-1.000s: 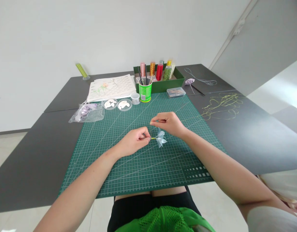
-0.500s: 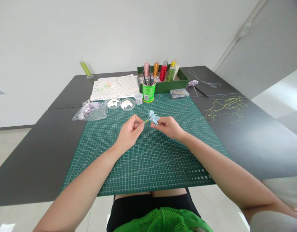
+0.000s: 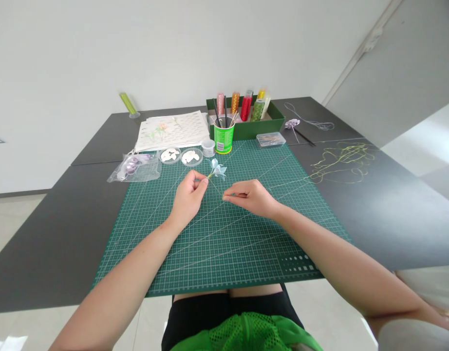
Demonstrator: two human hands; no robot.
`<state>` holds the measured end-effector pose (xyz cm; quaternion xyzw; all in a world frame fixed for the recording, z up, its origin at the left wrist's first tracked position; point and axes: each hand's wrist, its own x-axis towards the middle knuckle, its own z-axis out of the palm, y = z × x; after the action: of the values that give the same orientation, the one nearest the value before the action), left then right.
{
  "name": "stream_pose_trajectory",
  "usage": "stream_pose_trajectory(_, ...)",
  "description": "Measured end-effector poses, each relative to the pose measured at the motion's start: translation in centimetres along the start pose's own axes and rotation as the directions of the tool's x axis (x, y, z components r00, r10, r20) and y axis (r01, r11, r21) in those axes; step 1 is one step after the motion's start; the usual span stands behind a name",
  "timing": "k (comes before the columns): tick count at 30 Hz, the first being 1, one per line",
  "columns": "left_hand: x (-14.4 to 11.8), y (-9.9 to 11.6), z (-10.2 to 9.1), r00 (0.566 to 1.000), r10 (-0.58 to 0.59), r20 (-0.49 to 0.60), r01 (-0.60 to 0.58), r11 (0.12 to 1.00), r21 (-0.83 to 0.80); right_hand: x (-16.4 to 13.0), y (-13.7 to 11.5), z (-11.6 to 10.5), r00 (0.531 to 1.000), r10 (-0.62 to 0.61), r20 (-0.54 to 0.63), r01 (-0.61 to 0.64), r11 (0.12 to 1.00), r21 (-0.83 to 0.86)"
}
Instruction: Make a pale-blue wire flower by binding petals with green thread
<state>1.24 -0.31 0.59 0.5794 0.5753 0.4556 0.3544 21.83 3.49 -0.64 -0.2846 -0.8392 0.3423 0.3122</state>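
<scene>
My left hand [image 3: 190, 196] is closed in a pinch on the thin green stem of a light blue artificial flower [image 3: 217, 169], which tilts up and to the right above the cutting mat [image 3: 195, 253]. To the right of it and a little nearer me, my right hand [image 3: 251, 196] has thumb and forefinger pressed together on a fine yellow-green thread [image 3: 290, 183]. A faint length of it spans the gap between the hands. On the far side of my right hand it trails to a loose tangle of the same thread [image 3: 343, 162] on the dark table.
Behind the hands stand a green can [image 3: 223, 138] of sticks, dishes of white pieces [image 3: 190, 156] and a clear toothpick-like box [image 3: 271, 140]. Farther back are a green box [image 3: 246, 129] of thread spools and paper sheets [image 3: 173, 130]. A plastic bag [image 3: 135, 168] lies left, a purple flower [image 3: 292, 124] right.
My right hand has come off the flower head and moved slightly toward me, drawing the thread. My left hand has shifted left with the flower, which now points more upward.
</scene>
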Motion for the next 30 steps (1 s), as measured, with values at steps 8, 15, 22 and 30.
stream_pose_trajectory(8,0.4,-0.5,0.0,0.996,-0.083,0.025,0.083,0.997,0.006,-0.1,-0.7,-0.4,0.995,-0.103,-0.006,0.102,0.994,-0.048)
stream_pose_trajectory(15,0.2,-0.2,0.0,0.977,-0.115,0.181,0.063,0.96,0.271,-0.2,-0.9,-0.9,0.977,-0.172,-0.126,0.159,0.981,-0.108)
stream_pose_trajectory(22,-0.8,0.0,0.2,0.92,-0.083,0.384,-0.057,0.939,0.339,0.0,-1.2,-1.3,0.946,-0.228,-0.231,0.19,0.966,-0.177)
stream_pose_trajectory(30,-1.1,0.2,0.3,0.815,-0.104,0.57,0.025,0.989,0.145,0.0,-1.3,-1.9,0.96,-0.142,-0.243,0.095,0.976,-0.197)
